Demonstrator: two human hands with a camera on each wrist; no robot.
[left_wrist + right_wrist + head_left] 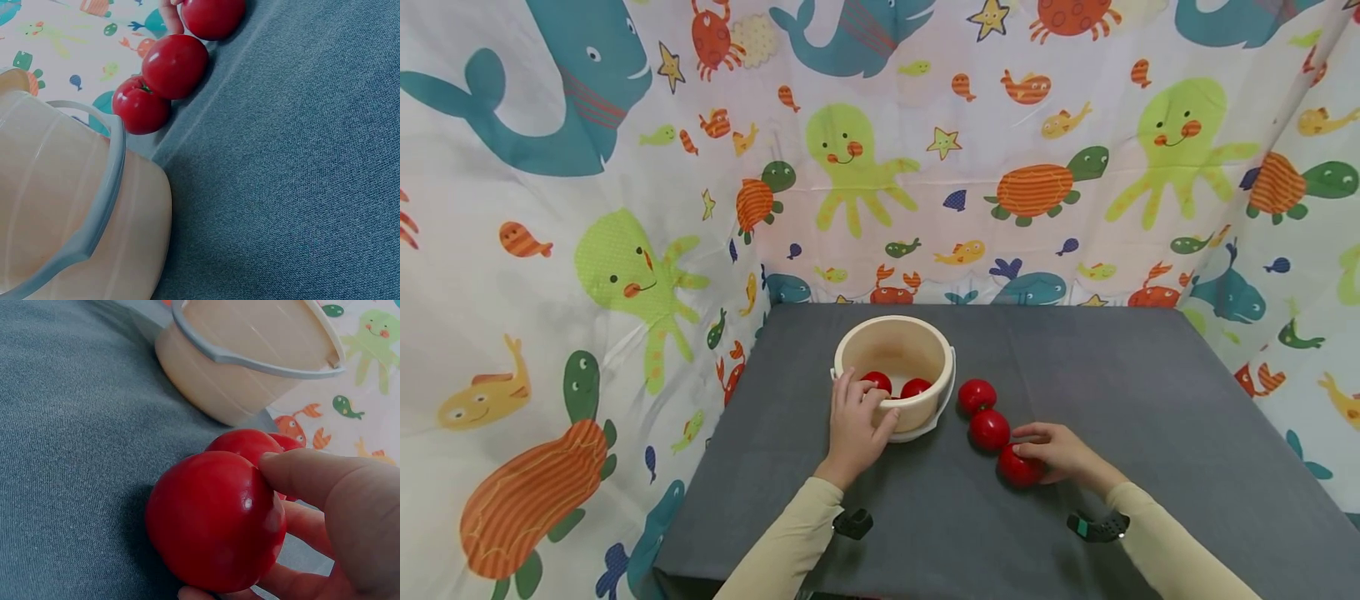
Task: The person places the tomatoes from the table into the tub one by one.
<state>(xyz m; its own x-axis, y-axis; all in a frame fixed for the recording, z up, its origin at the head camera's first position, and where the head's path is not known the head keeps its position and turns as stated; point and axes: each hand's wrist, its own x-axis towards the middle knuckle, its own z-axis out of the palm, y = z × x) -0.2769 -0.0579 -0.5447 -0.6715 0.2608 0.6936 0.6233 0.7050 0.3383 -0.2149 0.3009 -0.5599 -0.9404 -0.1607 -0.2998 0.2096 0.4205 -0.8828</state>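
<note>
Cream plastic forms the bucket [919, 414], which stands left of the middle of the tabletop [1120, 375], well in from the near edge. The left hand [856, 417] grips its near-left rim, fingers hooked over it and thumb outside, probably to steady so light a vessel. The handle [947, 398] hangs lowered on the right side, which leaves the mouth unobstructed; two tomatoes [916, 387] show inside, towards the near wall. Right of the bucket, the far tomato [977, 396], the middle tomato [989, 430] and the nearest tomato [1021, 469] form a line slanting towards the tabletop's near right corner, touching or nearly so. The right hand [1063, 457] grasps the nearest tomato, thumb on one side and fingers curled round another, likely because the end of the row leaves its outer side free of neighbours
</note>
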